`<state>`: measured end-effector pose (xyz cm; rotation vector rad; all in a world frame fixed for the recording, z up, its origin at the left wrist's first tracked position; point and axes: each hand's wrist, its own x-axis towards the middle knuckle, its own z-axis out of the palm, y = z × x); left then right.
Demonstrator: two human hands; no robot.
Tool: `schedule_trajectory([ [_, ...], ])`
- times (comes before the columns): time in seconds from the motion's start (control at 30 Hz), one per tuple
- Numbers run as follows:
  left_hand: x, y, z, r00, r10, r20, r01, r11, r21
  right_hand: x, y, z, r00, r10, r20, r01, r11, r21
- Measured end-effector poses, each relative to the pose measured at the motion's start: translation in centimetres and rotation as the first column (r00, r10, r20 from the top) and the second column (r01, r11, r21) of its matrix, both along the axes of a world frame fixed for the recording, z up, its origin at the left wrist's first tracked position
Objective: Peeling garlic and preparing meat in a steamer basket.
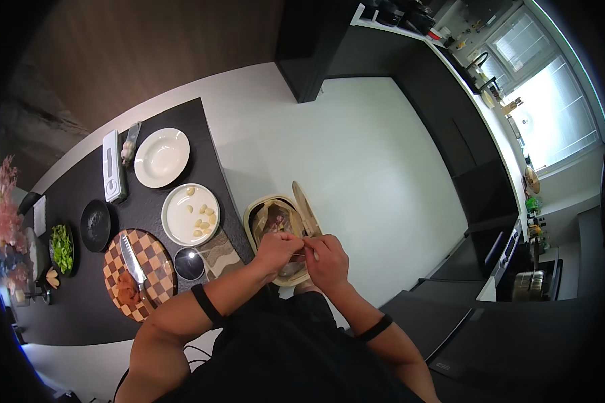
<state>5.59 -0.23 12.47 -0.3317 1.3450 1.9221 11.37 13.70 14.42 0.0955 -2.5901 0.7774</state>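
Observation:
My left hand (278, 252) and my right hand (327, 261) meet over an open-lidded beige trash bin (249, 214). Their fingertips pinch together around a small pale item, mostly hidden by the fingers; a thin light edge shows beneath. The bin's lid (305, 204) stands raised on the right, and a bag with scraps (278, 221) lines its inside. On the dark counter to the left, a white plate (174, 229) holds several peeled garlic cloves (204, 209).
A checkered wooden cutting board (159, 257) carries a kitchen knife (132, 259) and raw meat (127, 288). Around it are a black bowl (96, 226), a dish of chopped greens (61, 249), a small dark bowl (189, 263), a white deep plate (162, 157) and bagged garlic bulbs (129, 146).

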Motion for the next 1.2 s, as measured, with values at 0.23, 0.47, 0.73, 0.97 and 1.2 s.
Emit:
schedule_trajectory([
  [0.23,1.0,0.1,-0.7,0.999,0.044,-0.028,-0.043,0.999,0.015,0.8,-0.2,0.3,0.996,-0.042,0.076,0.052,0.989,-0.136],
  [0.47,-0.9,-1.0,0.5,0.987,-0.156,-0.045,0.157,0.987,0.022,0.8,0.6,-0.3,0.982,-0.048,0.182,0.098,0.956,-0.277],
  [0.73,-1.1,-1.4,0.2,0.945,-0.259,-0.202,0.220,0.956,-0.195,1.0,0.6,-0.4,0.951,-0.001,0.308,0.140,0.892,-0.429],
  [0.97,-3.2,-2.8,-10.1,0.774,-0.550,-0.314,0.184,0.669,-0.720,2.0,2.9,-3.2,0.934,-0.070,0.351,0.276,0.764,-0.582],
  [1.2,-3.2,-1.4,-15.4,0.828,-0.499,-0.255,0.186,0.674,-0.715,2.9,3.6,-4.5,0.922,-0.091,0.376,0.305,0.767,-0.564],
])
